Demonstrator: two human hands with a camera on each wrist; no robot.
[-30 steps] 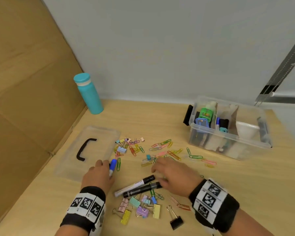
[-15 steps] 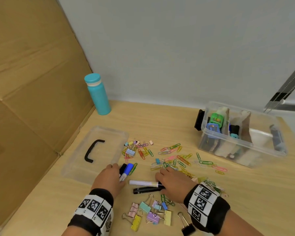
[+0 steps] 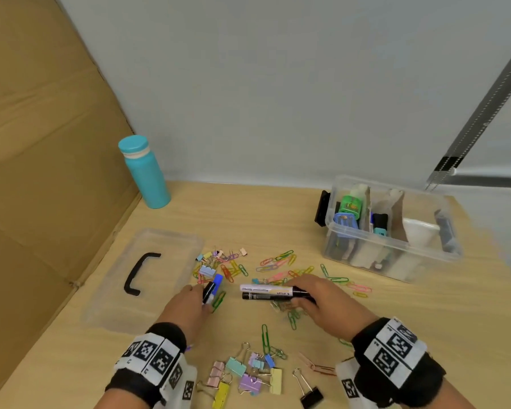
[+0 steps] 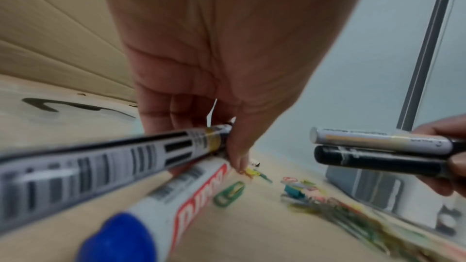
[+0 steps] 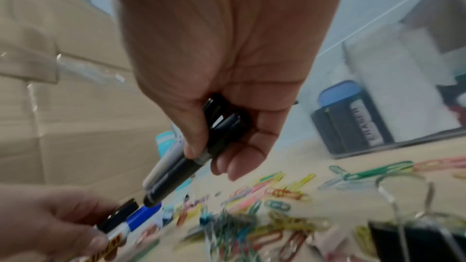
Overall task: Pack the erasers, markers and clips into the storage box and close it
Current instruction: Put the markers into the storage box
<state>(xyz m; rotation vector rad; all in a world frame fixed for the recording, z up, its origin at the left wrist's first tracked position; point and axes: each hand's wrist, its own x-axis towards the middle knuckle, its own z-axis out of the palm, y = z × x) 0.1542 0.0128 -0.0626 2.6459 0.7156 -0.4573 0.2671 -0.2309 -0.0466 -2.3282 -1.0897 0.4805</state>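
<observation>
My left hand [image 3: 189, 302] grips two markers, one blue-capped [image 3: 217, 283] and one black-capped [image 3: 208, 292]; the left wrist view shows their barrels [image 4: 113, 156] running under my fingers. My right hand [image 3: 316, 299] holds a white marker [image 3: 266, 289] and a black marker [image 3: 263, 296] side by side by their caps, lifted just above the table; they also show in the right wrist view [image 5: 176, 170]. Coloured paper clips [image 3: 278, 267] lie scattered between my hands and the clear storage box [image 3: 396, 249], which stands open at the right. Pastel binder clips [image 3: 248, 376] lie near the front edge.
The clear lid [image 3: 148, 276] with a black handle lies flat at the left. A teal bottle [image 3: 143, 172] stands at the back left beside a cardboard wall [image 3: 42, 172]. A black binder clip [image 3: 311, 397] sits at the front. The box holds erasers and cardboard dividers.
My right hand has picked the white and black markers up off the table. My left hand now holds a black-capped marker along with the blue one. The camera has tilted upward.
</observation>
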